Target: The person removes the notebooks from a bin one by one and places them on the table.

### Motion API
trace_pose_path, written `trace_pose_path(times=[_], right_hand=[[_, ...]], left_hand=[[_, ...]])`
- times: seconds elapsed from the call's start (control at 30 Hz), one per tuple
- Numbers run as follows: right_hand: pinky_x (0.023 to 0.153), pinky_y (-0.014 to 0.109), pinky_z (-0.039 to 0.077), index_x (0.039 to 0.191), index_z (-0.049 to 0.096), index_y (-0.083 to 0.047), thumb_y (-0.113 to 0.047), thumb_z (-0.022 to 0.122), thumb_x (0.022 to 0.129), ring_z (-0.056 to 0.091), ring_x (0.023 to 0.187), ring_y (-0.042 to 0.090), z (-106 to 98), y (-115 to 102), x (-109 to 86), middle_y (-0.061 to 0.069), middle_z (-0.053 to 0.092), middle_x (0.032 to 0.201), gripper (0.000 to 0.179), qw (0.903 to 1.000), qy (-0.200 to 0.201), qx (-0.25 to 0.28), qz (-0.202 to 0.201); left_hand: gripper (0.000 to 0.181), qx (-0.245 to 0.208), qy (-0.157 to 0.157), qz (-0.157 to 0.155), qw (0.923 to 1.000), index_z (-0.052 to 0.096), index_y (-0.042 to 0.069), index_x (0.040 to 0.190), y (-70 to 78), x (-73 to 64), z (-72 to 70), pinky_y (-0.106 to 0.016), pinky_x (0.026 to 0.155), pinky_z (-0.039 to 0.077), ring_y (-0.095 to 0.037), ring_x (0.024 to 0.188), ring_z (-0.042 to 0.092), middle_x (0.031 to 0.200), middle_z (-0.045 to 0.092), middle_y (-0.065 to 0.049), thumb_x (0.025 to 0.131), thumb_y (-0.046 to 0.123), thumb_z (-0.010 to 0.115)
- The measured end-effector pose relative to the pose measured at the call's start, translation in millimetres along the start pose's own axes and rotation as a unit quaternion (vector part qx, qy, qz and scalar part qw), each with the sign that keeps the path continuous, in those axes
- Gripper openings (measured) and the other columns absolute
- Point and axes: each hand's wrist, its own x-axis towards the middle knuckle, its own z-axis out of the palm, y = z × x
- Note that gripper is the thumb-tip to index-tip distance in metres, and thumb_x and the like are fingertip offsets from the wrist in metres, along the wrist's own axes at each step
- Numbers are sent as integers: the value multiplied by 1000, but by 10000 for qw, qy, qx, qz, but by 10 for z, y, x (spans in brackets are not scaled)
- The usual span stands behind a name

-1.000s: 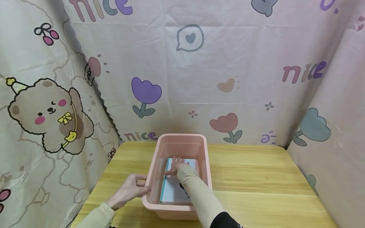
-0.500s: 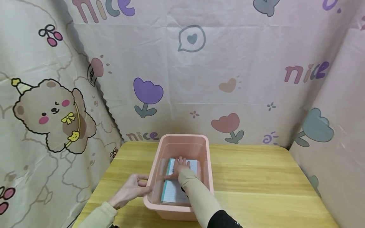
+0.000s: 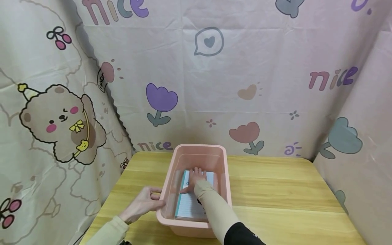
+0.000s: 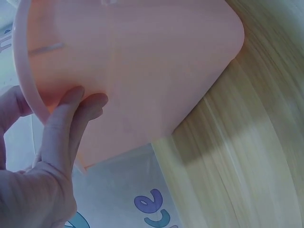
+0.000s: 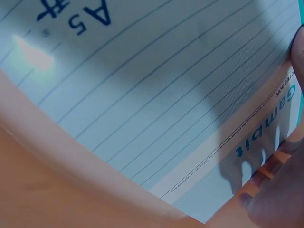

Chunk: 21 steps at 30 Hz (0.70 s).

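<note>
Wooden table (image 3: pixel 269 190), printed cloth (image 3: pixel 208 76), one pink bin (image 3: pixel 200 146)

Head view. Cloth hangs behind the table and down both sides: a bear (image 3: pixel 61 126) on your left, a purple tulip (image 3: pixel 161 98) and the word "nice" on the back panel. Bin sits on the table in front of you, long side running away from you. Inside it lies a notebook (image 3: pixel 190 207), pale ruled cover, teal edge (image 3: pixel 178 206) toward your left. Your left hand (image 3: pixel 143 201) holds the bin's left rim (image 3: pixel 167 178), toward the near end. Your right hand (image 3: pixel 197 178) is inside the bin, spread over the far part of the notebook, fingers pointing away, thumb out to the left over the teal edge. Right sleeve (image 3: pixel 212 200), cream with a black band (image 3: pixel 240 234) lower down, crosses the bin's near right corner and hides part of the cover.

Left wrist view. Your left hand pinches the rim: fingers against the outer wall (image 4: pixel 161 66), thumb on the other side. Table alongside, the bin's shadow on it.

Right wrist view. Cover fills most of it, "Gambit" (image 5: pixel 266 121) and "A5" legible. Your fingertips (image 5: pixel 246 200) are at the heading end, gripping nothing; how firmly they press, you cannot tell.
</note>
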Motion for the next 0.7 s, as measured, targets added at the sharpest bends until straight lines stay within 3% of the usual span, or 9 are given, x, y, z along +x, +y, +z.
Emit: trace_pose_path(times=[0.2,0.4,0.57,0.7], right_hand=[[127,53,28,151,38,-9,-70,86,56,37,145,30,-81,-14,-28,11,41,158,123,9997,-90,240,24],[126,50,30,148,43,-8,-71,86,55,40,140,27,-163,-33,-25,9,44,154,120,9999,-116,-18,-23],[128,52,25,150,40,-8,-68,88,54,37,144,28,-131,-28,21,10,40,159,123,9998,-165,17,-55],[126,52,29,149,40,-7,-66,90,51,38,143,29,-90,-9,78,12,41,157,125,9999,-120,8,-82]], left_hand=[[61,4,48,-62,10000,39,-26,136,5,5,5,-39,81,66,-31,92,76,104,73,-31,87,0,64],[62,-28,59,-26,10000,38,-26,136,32,6,9,-40,81,66,-29,91,76,102,74,-30,85,0,64],[60,-52,76,10,10000,39,-27,134,29,-1,17,-39,81,66,-29,90,76,102,74,-31,85,-1,64],[60,-45,115,-5,9999,40,-27,133,25,-6,22,-39,81,66,-32,92,75,103,73,-33,85,-1,64]])
